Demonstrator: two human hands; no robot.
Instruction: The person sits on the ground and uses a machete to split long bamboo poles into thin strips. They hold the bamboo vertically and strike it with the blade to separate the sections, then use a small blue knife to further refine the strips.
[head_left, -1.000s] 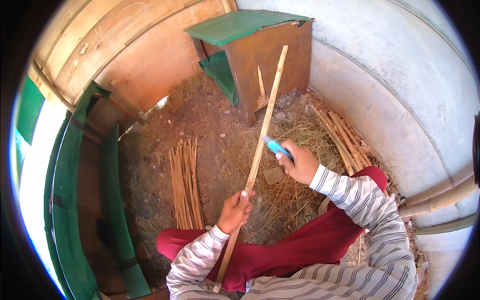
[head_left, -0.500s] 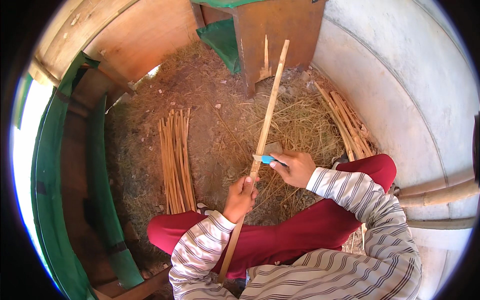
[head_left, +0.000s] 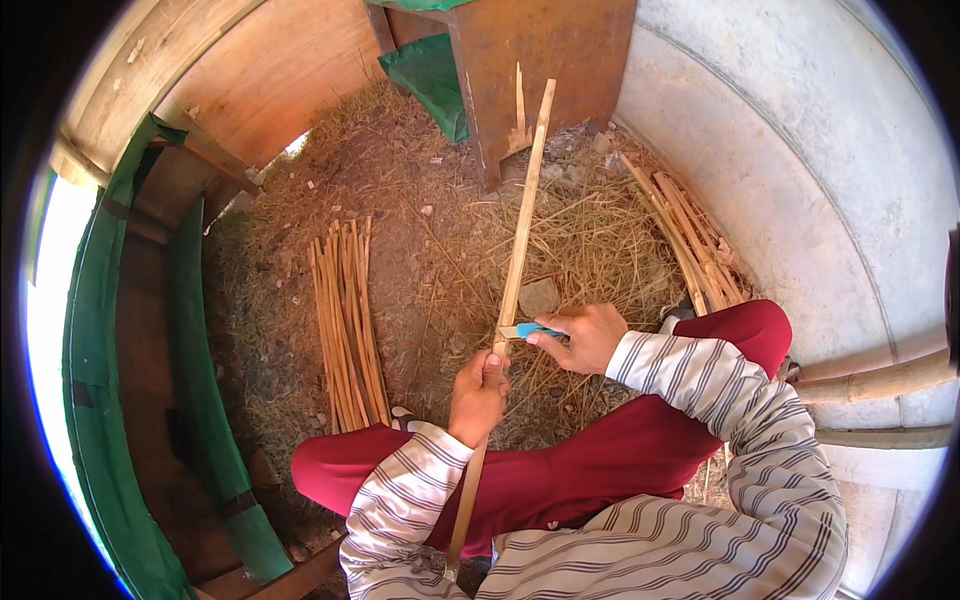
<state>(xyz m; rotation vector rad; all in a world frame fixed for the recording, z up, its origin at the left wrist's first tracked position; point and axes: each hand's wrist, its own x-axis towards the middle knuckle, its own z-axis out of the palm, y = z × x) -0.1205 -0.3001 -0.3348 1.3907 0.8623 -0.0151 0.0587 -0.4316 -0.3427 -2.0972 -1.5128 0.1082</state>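
Observation:
A long, pale strip of wood or bamboo [head_left: 522, 230] slants across the middle, its lower end passing over my lap. My left hand [head_left: 478, 398] is closed around it, thumb on top. Just above that thumb, the blade of a blue-handled utility knife [head_left: 540, 330] lies against the strip. My right hand [head_left: 588, 338] is closed on the knife's handle from the right side. Part of the handle is hidden by the fingers.
A bundle of thin strips [head_left: 347, 320] lies on the ground to the left. Another bundle [head_left: 690, 240] rests by the pale wall [head_left: 790, 150] at right. Loose straw [head_left: 600, 240] covers the ground ahead, with a flat stone [head_left: 539, 297] on it. A brown wooden cabinet [head_left: 560, 60] stands beyond.
The knife has come down along the strip, closer to my left thumb. The strip's far end has shifted slightly left, and the whole view has moved a little.

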